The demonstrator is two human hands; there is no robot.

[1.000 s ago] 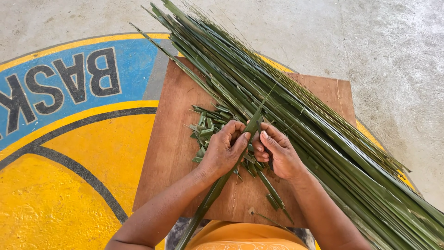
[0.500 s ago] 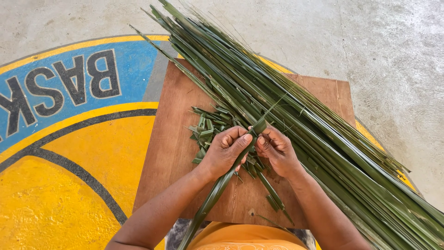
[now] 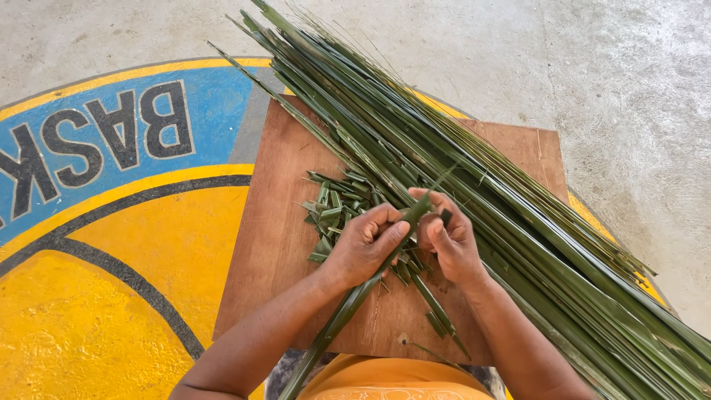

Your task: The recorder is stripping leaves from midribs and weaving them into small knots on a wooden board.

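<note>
My left hand (image 3: 365, 247) grips a long green palm leaf strip (image 3: 348, 307) that runs from my lap up between both hands. My right hand (image 3: 448, 241) pinches the upper end of the same strip, with a small dark blade-like thing just visible at the fingers. Both hands hover over a brown wooden board (image 3: 278, 244). A pile of short cut leaf pieces (image 3: 331, 211) lies on the board just left of my left hand. A big bundle of long palm leaves (image 3: 474, 192) lies diagonally across the board, from the upper left to the lower right.
The board rests on a concrete floor (image 3: 615, 81) painted with a yellow, blue and black round emblem (image 3: 111, 244). An orange garment (image 3: 392, 381) shows at the bottom edge. More cut strips (image 3: 437, 315) lie on the board under my right wrist.
Both hands stay over the board working the same strip. The fingers have shifted slightly along the leaf's upper end; the bundle and pile have not moved.
</note>
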